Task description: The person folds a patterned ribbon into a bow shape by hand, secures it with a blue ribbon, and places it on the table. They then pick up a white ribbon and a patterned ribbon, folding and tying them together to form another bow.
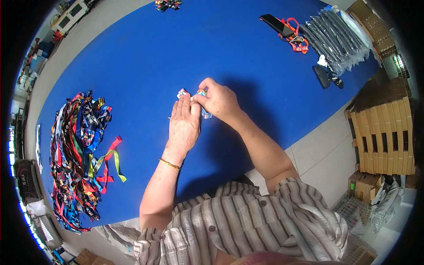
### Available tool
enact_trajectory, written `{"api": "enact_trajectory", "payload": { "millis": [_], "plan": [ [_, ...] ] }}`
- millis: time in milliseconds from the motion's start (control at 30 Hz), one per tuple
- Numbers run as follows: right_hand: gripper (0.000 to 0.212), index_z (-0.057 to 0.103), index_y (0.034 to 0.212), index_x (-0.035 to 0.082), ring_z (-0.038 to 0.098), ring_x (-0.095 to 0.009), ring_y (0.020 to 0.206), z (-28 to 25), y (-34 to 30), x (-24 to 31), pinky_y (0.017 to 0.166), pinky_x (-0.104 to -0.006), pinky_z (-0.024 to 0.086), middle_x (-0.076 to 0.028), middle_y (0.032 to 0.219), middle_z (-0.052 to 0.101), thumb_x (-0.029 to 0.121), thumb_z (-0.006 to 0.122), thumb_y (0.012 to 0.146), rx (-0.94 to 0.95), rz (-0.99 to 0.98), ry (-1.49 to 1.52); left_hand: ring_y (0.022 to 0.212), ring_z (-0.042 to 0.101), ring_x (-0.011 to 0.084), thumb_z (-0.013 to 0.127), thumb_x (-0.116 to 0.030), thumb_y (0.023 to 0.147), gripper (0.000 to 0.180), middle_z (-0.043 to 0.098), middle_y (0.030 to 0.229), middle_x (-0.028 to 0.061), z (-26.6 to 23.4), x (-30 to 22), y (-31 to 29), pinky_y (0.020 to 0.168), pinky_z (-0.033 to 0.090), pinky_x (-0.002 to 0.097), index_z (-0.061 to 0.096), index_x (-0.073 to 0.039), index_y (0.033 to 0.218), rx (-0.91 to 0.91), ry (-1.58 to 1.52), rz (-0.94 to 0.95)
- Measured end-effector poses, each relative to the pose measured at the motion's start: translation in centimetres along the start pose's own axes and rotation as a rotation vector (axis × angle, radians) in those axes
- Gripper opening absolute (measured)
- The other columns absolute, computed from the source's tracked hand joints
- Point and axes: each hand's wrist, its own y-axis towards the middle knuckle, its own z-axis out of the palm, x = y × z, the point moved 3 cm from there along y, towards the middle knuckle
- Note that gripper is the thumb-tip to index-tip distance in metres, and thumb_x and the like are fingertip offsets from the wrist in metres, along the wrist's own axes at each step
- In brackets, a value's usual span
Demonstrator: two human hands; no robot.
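Note:
A small bunched ribbon with a white, blue and red pattern (206, 114) lies at the middle of the blue table, mostly covered by my hands. Over it rests my left hand (184, 123), back upward, with its fingers close together and holding the ribbon at their tips. From the right, my right hand (219, 102) pinches the ribbon between bent fingers and thumb, right beside the left thumb. One end of the ribbon shows past my left fingertips, and another part hangs out below my right hand. How it is folded underneath is hidden.
A large heap of multicoloured ribbons (79, 159) lies at the left of the blue table (145, 57). Another small bundle (168, 5) is at the far edge. Far right are a black phone (277, 25), red straps (298, 44) and plastic-wrapped packs (338, 39). Stacked cartons (383, 139) stand beyond.

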Motion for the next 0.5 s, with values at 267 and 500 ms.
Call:
{"api": "enact_trajectory", "payload": {
  "millis": [267,500],
  "plan": [
    [0.039,0.060,0.105,0.009,0.070,-0.032,0.084,0.1,-0.2,0.2,0.074,-0.0435,0.053,-0.011,0.087,0.071,0.037,0.074,0.082,0.048,0.048,-0.079,0.124,0.054,0.0412,0.057,-0.009,0.090,0.038,0.054,0.131,0.0304,1.0,0.0,-0.8,0.106,0.043,0.0492,0.051,0.006,0.124,0.008,0.108,0.024],
    [0.047,0.060,0.115,0.009,0.070,-0.031,0.080,0.2,-0.3,-0.5,0.072,-0.0430,0.054,-0.012,0.083,0.071,0.043,0.068,0.084,-0.030,0.013,-0.029,0.127,0.051,0.0396,0.057,-0.005,0.088,0.040,0.052,0.134,0.0281,0.3,-0.5,-1.1,0.108,0.038,0.0546,0.050,0.006,0.126,-0.065,-0.004,-0.045]
  ]
}}
